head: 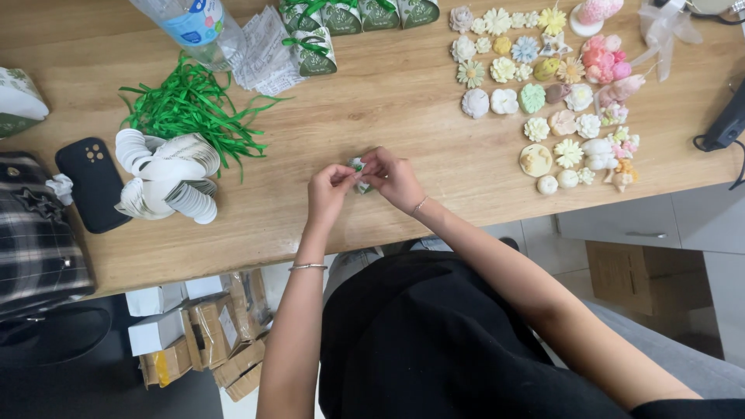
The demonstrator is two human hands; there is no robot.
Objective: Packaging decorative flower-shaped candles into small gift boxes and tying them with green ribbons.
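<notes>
My left hand [327, 194] and my right hand [393, 177] meet over the middle of the wooden table [403, 116]. Together they pinch a small white-and-green favour box [359, 176], mostly hidden by my fingers. A pile of green ribbon [190, 109] lies to the left, above a heap of flat white-and-green box blanks [167, 177]. Several finished green boxes [314, 48] tied with ribbon stand along the far edge.
Many small pastel flower-shaped pieces [543, 85] are laid out at the right. A black phone [93, 182] and a plaid bag [35, 233] lie at the left, a plastic bottle [190, 23] at the back, a black device [729, 124] far right. Cardboard boxes [202, 334] sit on the floor.
</notes>
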